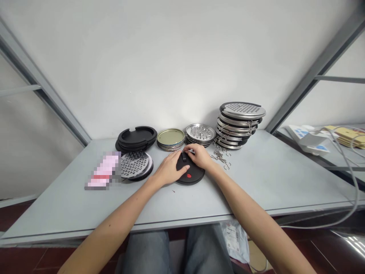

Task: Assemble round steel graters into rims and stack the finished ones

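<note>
A black round base (194,176) with a red spot and a small black tab lies on the table in front of me. My left hand (170,168) grips its left side, thumb across the top and fingers curled at the far edge. My right hand (199,156) is closed at the same far edge, its fingertips pinching a thin metal wire clip (183,151), mostly hidden. Loose wire clips (221,155) lie right of my right hand. Behind the base stand a stack of perforated grater discs (200,133) and a stack of gold-coloured round plates (170,136).
At the back right rises a tall stack of discs with black rims (239,125). Black rings (137,137) are piled at the back left, with patterned metal discs (135,165) before them. A blurred pink item (104,171) lies far left. A white cable (355,182) hangs at right.
</note>
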